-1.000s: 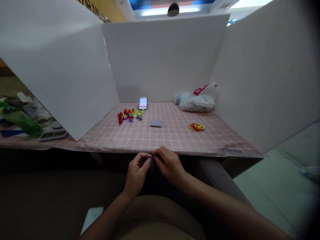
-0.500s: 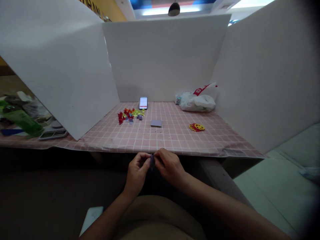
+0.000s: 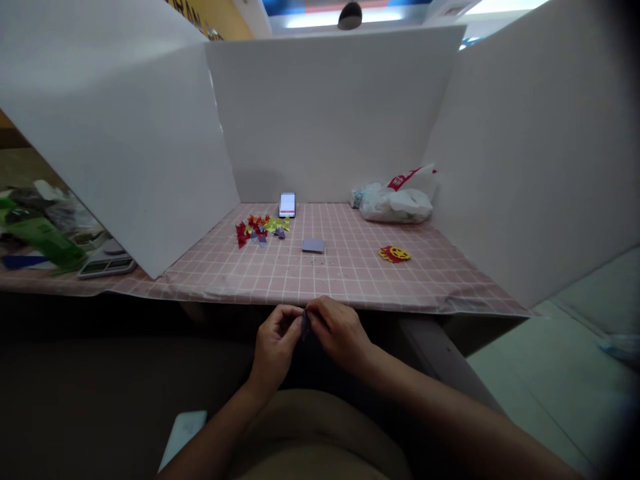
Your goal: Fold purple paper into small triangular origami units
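Just in front of the table's near edge, both hands meet around a small folded piece of purple paper [image 3: 305,325]. My left hand [image 3: 277,341] pinches it between thumb and fingers. From the other side, my right hand [image 3: 339,331] has its fingers closed on the paper's upper part, and its fingertips are partly hidden. A stack of purple paper squares [image 3: 313,246] lies on the table beyond the hands. Further left is a pile of small folded paper pieces [image 3: 256,230] in red, orange, yellow and purple.
A lit phone [image 3: 287,205] stands near the back panel [image 3: 325,113]. Red and yellow cut-out shapes [image 3: 395,254] lie right of centre on the checked tablecloth [image 3: 350,280]. Behind them sits a white plastic bag [image 3: 397,203]. A scale [image 3: 107,267] and green bottle [image 3: 43,237] are far left.
The right fingers have shifted slightly inward over the top of the purple paper. Otherwise the hands hold nearly the same pose, and the view has tilted a little.
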Demonstrator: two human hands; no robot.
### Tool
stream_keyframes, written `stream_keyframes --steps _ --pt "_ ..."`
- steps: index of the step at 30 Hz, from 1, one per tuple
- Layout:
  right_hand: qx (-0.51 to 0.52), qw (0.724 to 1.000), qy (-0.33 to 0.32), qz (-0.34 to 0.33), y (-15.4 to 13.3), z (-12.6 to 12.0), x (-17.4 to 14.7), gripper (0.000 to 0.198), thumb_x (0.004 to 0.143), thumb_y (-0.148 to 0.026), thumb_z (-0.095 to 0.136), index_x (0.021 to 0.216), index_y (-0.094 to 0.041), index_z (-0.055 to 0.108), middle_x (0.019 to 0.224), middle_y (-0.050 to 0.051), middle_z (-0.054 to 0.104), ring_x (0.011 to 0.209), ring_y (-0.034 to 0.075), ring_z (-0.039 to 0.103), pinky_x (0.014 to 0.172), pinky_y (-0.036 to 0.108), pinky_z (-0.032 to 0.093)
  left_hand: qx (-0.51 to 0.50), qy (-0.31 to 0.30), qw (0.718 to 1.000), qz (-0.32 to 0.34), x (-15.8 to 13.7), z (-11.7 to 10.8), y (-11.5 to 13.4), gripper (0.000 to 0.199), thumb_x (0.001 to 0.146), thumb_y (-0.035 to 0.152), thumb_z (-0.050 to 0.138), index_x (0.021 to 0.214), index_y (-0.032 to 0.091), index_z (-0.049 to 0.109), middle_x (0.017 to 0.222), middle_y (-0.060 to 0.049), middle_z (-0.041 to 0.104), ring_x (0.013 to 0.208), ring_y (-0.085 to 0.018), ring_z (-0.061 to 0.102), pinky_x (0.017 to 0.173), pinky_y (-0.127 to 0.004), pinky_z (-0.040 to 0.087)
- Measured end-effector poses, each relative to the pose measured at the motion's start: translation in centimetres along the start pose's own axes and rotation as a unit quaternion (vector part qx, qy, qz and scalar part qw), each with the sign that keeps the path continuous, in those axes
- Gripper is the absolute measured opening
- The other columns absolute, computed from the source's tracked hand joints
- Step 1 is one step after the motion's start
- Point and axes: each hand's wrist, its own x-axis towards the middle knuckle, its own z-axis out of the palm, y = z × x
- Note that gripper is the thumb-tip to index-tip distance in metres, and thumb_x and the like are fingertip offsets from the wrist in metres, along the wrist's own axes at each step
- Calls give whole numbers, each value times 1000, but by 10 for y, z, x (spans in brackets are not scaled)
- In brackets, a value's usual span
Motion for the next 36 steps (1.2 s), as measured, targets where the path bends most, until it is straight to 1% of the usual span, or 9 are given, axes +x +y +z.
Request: stream_keyframes --steps 10,14,18,20,23,26,28,32,36 --pt "-3 1000 20 -5 1 2 -2 13 88 -13 48 78 -20 53 67 2 60 58 14 53 57 26 39 -22 14 1000 -9 -1 3 2 13 81 30 69 85 18 68 78 -2 69 71 -15 61 67 -25 49" --pt "20 999 26 -8 -2 0 0 13 88 -12 48 79 -20 53 68 2 60 59 14 54 58 25 40 -55 13 998 -1 -1 3 1 12 81 29 70 85 18 67 87 -3 71 78 -16 64 72 -27 51" --pt "51 998 32 -6 -5 -2 2 12 88 -11 48 85 -20 55 73 2 63 62 13 57 60 24 43 -94 -12 995 5 -1 -1 -1 10 82 27 69 85 18 65 97 -5 71 88 -18 65 78 -28 51" --pt "58 998 36 -6 -4 -3 2 12 87 -11 48 84 -20 55 72 1 62 61 13 56 59 24 42 -104 -21 994 8 -1 -2 -2 10 82 26 69 84 18 64 98 -5 70 88 -17 65 78 -27 51" --pt "63 997 36 -9 -3 -3 2 11 88 -12 49 82 -19 54 71 1 60 61 13 56 59 23 43 -99 -7 995 8 -1 -2 -2 11 81 25 70 87 18 63 94 -4 69 83 -16 64 75 -26 51" --pt "63 997 32 -17 -2 -3 2 11 90 -13 48 82 -19 54 72 2 60 62 13 56 60 24 44 -85 12 996 6 -1 -2 -3 19 80 24 70 98 19 64 90 -2 67 83 -16 63 76 -26 50" --pt "61 997 30 -23 -1 -3 2 11 90 -13 48 84 -19 54 73 3 61 63 14 57 61 24 45 -74 0 997 6 0 -4 -3 22 82 24 69 103 19 65 91 -3 67 85 -16 62 78 -27 49" --pt "57 998 27 -29 1 -1 1 9 90 -13 49 86 -19 55 74 3 62 64 14 58 60 24 45 -48 -36 998 11 0 -5 -2 11 85 25 66 94 18 68 88 -2 66 83 -15 61 78 -26 47" --pt "61 997 26 -36 3 1 0 9 90 -12 49 86 -19 54 73 3 61 63 14 57 60 24 44 -47 -27 998 12 -1 -5 -3 10 85 24 66 94 19 67 87 -1 66 80 -14 60 75 -25 47"
